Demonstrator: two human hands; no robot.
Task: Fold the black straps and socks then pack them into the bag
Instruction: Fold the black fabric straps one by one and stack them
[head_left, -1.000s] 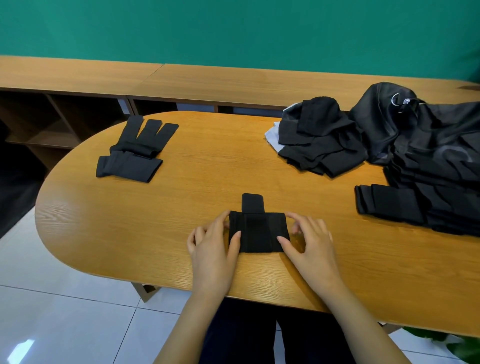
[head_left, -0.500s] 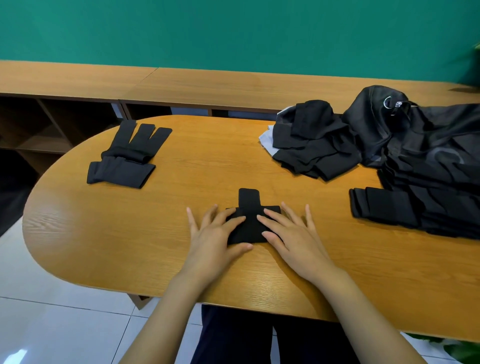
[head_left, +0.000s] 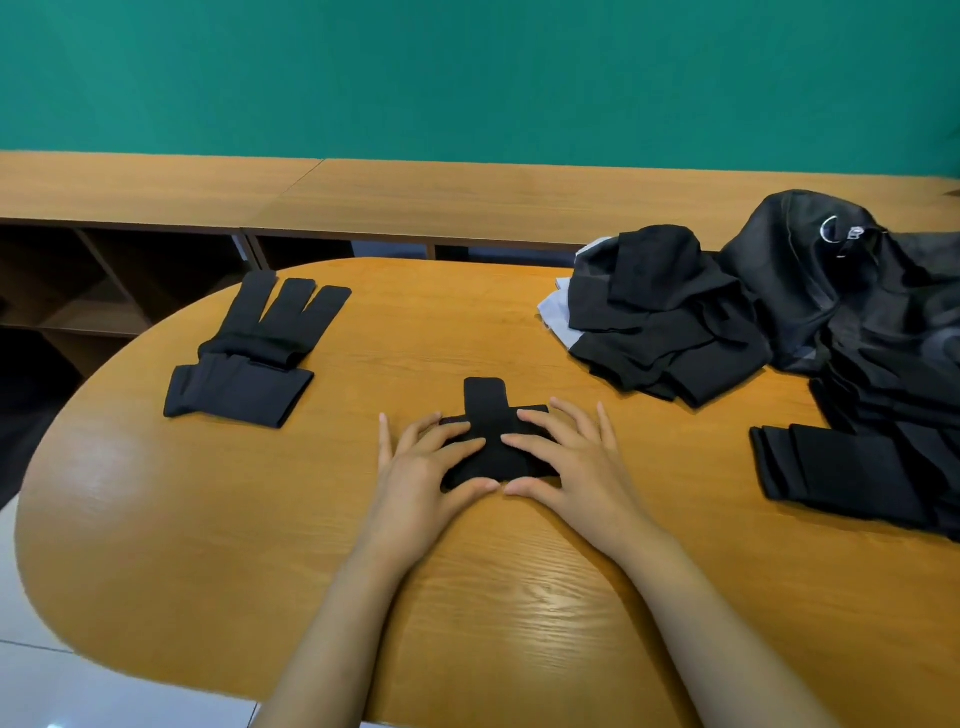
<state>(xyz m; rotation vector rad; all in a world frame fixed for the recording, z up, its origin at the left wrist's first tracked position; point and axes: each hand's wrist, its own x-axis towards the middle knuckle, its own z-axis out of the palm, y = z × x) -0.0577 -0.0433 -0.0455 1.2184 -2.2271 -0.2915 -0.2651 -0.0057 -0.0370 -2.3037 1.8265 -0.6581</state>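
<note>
A folded black strap (head_left: 491, 423) lies on the wooden table (head_left: 519, 597) just in front of me, with a short tab sticking out at its far side. My left hand (head_left: 423, 467) and my right hand (head_left: 566, 460) lie flat on it, fingers straight and spread, pressing from either side. A folded stack of black pieces (head_left: 249, 364) sits at the far left. At the far right lies the black bag (head_left: 831, 291), with a heap of black socks and straps (head_left: 660, 322) beside it and flat folded straps (head_left: 841, 467) in front.
A long wooden shelf unit (head_left: 415, 197) runs behind the table against a green wall. White floor tiles (head_left: 78, 691) show below the table's rounded left end. Bare wood lies between the left stack and my hands.
Both hands moved from the strap's side edges onto its top and now press it flat. The strap's sides have been folded inward, so it looks narrower.
</note>
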